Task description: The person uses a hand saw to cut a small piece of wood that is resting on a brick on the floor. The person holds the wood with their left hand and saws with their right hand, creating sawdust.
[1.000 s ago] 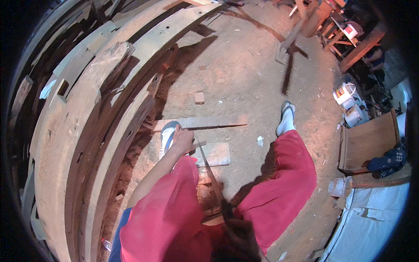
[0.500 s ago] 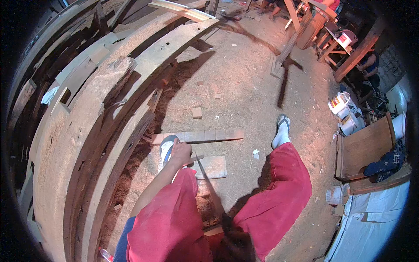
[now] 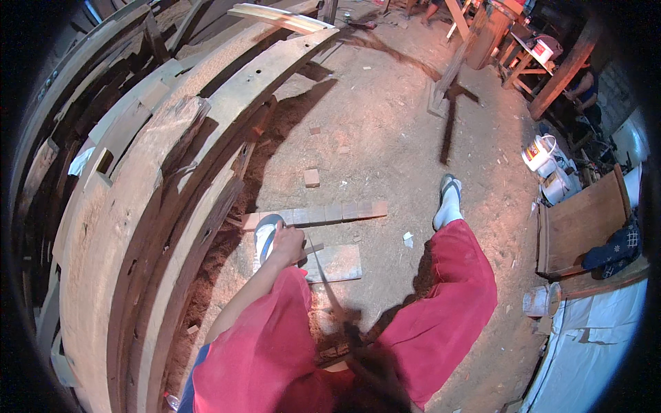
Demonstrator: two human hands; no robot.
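My left hand is down beside my left foot, with the fingers bent. A small dark piece of wood shows just beside it, but I cannot tell if the fingers grip it or only press there. My right hand is nearly lost in the shadow near my lap; it seems to be at the handle end of the long, tapering saw, yet I cannot tell how closed it is. The saw's thin end lies near the small piece, and in this view its blade crosses a pale board on the ground.

In my judgement, the main danger is the blade jumping aside: it could cut my left fingers, or my foot in its open slipper. Weak pressure may let the small piece slide. The loose cloth of my red trousers is also near, and the blade could catch it.
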